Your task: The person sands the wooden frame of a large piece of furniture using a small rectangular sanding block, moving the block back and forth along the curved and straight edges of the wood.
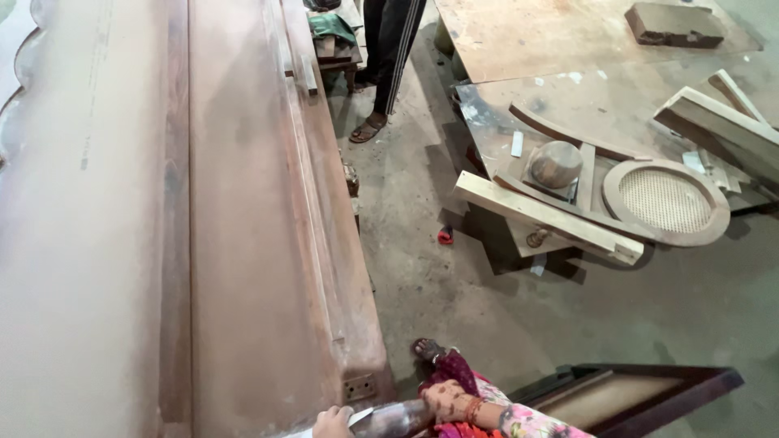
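A long brown wooden panel with raised mouldings fills the left half of the view and runs away from me. At the bottom edge my left hand sits by the panel's near corner, next to a small metal hinge. Its fingers are curled on a small pale flat piece. My right hand, with patterned skin, bangles and a floral sleeve, lies curled over a grey rounded object that is cut off by the frame. My sandalled foot stands just beyond it.
Another person's legs in dark striped trousers and sandals stand at the top. At right, a low plywood bench carries a round cane-woven frame, a pale beam, a wooden ball and a block. A dark frame lies on the concrete floor.
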